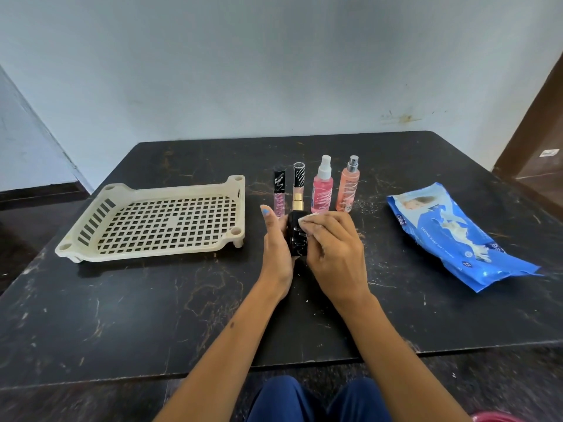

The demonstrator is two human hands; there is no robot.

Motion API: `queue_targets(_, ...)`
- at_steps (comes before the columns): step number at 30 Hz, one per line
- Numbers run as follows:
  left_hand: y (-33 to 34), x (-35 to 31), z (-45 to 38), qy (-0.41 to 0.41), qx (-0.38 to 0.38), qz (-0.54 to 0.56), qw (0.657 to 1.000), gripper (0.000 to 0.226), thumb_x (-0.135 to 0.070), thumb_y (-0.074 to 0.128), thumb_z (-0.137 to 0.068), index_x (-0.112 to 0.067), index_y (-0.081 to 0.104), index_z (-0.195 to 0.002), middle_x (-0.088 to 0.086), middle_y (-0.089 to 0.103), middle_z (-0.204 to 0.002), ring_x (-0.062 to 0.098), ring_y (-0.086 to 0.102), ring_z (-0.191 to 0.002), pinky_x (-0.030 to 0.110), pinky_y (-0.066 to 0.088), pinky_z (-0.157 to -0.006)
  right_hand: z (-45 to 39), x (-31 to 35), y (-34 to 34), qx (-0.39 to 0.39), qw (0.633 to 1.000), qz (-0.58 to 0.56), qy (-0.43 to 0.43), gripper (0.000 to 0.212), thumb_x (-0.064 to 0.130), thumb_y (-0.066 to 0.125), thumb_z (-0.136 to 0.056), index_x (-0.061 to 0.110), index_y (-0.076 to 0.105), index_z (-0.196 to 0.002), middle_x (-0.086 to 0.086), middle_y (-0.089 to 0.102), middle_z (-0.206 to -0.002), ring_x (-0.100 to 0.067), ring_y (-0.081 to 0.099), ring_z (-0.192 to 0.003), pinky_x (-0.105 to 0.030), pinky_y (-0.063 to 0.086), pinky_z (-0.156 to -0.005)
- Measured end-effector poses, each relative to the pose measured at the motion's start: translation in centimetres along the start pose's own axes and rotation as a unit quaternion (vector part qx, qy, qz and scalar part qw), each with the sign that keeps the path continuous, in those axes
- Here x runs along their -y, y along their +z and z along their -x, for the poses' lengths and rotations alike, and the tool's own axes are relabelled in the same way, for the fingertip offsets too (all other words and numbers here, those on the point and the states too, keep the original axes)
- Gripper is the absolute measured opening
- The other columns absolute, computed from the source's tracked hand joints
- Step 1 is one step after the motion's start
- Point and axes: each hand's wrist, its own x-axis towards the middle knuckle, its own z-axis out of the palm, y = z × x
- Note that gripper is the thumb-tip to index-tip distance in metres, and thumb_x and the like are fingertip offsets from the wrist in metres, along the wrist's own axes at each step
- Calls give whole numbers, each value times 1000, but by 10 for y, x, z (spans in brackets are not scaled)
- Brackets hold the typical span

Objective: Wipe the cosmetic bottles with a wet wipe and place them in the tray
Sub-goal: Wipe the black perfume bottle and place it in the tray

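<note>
My left hand (275, 248) grips a black cosmetic bottle (297, 236) with a gold neck (298, 203), held upright over the table's middle. My right hand (333, 251) presses a white wet wipe (307, 221) against the bottle's right side. Behind my hands stand three more bottles in a row: a slim tube with a black cap and pink body (279, 190), a pink spray bottle (322, 185) and an orange spray bottle (348, 185). A cream perforated tray (158, 222) lies to the left with nothing in it.
A blue pack of wet wipes (451, 233) lies on the right side of the dark scratched table (152, 315). A white wall rises behind the table's far edge. My knees in blue trousers (316, 400) show below the near edge.
</note>
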Motion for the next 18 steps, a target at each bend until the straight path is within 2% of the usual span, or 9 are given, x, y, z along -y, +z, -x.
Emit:
queue_targets(4,0,0,1,4,12,28,1000,85,-81,21,-66,-18,71,-93,13,69,-101,26,65,-102,43,47,-99,0,0,-1,9,1000,-6,-9,17,-9,61,-82,-5,72,-95,-11,71,-97,-25,61,-93,-28,51,-88)
queue_targets(9,0,-1,1,-4,14,32,999,83,-79,20,-66,-18,71,-91,12,69,-99,25,65,-100,41,48,-96,0,-1,-3,2,1000,0,-1,15,-8,63,-81,-4,73,-92,-10,71,-93,-25,61,-90,-28,51,-85)
queue_targets(13,0,-1,1,-15,14,41,999,85,-77,16,-68,-17,70,-94,8,70,-96,20,65,-95,33,51,-85,0,2,-4,22,999,-14,-24,15,-8,61,-80,-4,73,-89,-10,71,-91,-25,62,-88,-26,51,-85)
queue_targets(18,1,-3,3,-9,15,36,999,84,-77,17,-69,-17,70,-95,10,70,-100,22,65,-99,35,50,-90,0,1,-3,12,1000,1,-10,18,-6,58,-83,-5,72,-94,-11,71,-96,-25,61,-93,-28,50,-89)
